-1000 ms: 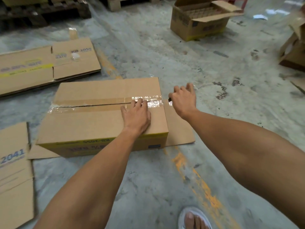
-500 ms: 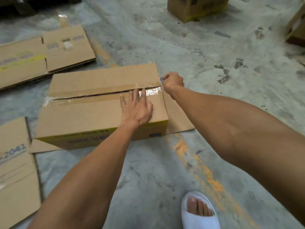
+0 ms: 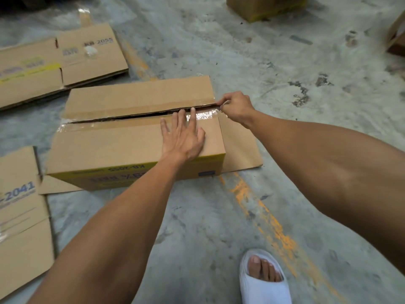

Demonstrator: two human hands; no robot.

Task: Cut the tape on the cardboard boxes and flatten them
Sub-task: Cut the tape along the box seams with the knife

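A brown cardboard box (image 3: 105,145) lies on the concrete floor, its top seam (image 3: 131,116) split open along most of its length. Clear shiny tape (image 3: 203,116) still covers the right end of the seam. My left hand (image 3: 184,139) rests flat on the near top flap, fingers spread, fingertips at the seam. My right hand (image 3: 236,106) is closed at the right end of the seam, pinching a small cutter whose tip barely shows against the tape.
Flattened boxes lie at the back left (image 3: 65,62) and near left (image 3: 19,216). A flat cardboard sheet (image 3: 238,145) sticks out under the box on the right. Unflattened boxes stand at top (image 3: 263,7) and far right (image 3: 396,38). My sandalled foot (image 3: 263,279) stands near an orange floor line (image 3: 263,211).
My right hand moved from beside the box's right end up to the seam's right end and closed tighter. The seam gap has widened. My left hand stayed flat, fingers now spread.
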